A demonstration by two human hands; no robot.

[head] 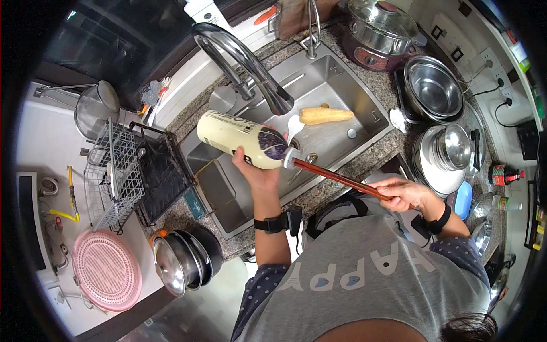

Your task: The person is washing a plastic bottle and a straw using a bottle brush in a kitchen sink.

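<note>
My left hand [260,172] grips a cream-coloured bottle [233,137] with a dark printed picture, tilted over the sink [357,92]. The bottle's white mouth [292,157] points towards my right side. A pair of reddish-brown chopsticks [342,174] runs from my right hand [399,194] to that mouth; how far the tips reach inside is hidden. Beyond the bottle, a pale yellow tapered root vegetable [327,116] lies in the basin beside a white spoon [295,127]. A metal spoon [311,158] lies near the drain.
A chrome faucet [260,72] arches above the bottle. Left of the sink stand a wire dish rack [115,179], lidded pots [175,265] and a pink colander [107,270]. An electric pot [382,36], steel bowls [433,87] and stacked dishes [440,160] crowd the right counter.
</note>
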